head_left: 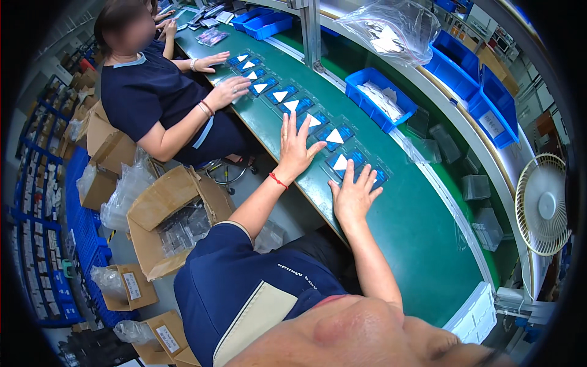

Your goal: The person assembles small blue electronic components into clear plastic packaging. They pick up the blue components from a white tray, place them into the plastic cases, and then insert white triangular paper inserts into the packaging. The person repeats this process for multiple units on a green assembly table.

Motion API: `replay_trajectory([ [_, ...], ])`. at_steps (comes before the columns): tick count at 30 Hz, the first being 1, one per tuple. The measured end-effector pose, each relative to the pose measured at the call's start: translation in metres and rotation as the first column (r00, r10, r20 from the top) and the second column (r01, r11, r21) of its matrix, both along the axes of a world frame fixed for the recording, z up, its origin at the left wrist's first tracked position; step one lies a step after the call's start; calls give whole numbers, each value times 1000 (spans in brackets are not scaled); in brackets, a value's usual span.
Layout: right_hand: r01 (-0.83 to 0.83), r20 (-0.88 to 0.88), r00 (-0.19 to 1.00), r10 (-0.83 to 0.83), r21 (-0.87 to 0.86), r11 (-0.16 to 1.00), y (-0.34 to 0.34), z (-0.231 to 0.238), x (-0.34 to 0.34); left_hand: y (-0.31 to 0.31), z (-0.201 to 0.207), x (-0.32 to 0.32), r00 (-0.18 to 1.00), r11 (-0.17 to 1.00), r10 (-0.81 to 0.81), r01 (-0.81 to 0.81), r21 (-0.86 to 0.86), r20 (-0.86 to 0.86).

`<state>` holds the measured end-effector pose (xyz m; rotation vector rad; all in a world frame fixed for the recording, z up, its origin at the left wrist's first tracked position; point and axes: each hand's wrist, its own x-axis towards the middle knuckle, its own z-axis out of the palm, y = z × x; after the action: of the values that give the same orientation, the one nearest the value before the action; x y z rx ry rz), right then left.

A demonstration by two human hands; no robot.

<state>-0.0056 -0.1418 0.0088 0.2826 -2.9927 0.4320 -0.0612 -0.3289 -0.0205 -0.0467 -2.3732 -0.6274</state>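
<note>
Several flat blue cards (335, 136) in clear plastic, most with a white triangle on top, form a row along the green table (422, 226). My left hand (297, 147) lies over the near edge of the row, fingers spread and no object in its grasp. One card with a triangle (340, 161) sits just past the fingertips of my right hand (353, 200). That hand is also spread flat, and its fingers partly cover the last pack of the row. Whether either palm presses on the packs, I cannot tell.
To the left, a co-worker's hands (227, 93) rest at the row's far end. Beyond the table are a blue bin of white pieces (380, 98), a plastic bag (391, 30) and a fan (543, 203). An open cardboard box (143, 229) stands on the floor at left.
</note>
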Motion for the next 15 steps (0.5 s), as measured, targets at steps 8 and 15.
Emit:
replay_trajectory([
  [8,-245,-322,936,142,-308,919,1,-1,-32,9,14,13,983,998,-17,5,-62,-181],
  [15,-22,-454,890,-37,-125,992,162,-16,-19,92,35,31,804,844,-531,531,-80,-268],
])
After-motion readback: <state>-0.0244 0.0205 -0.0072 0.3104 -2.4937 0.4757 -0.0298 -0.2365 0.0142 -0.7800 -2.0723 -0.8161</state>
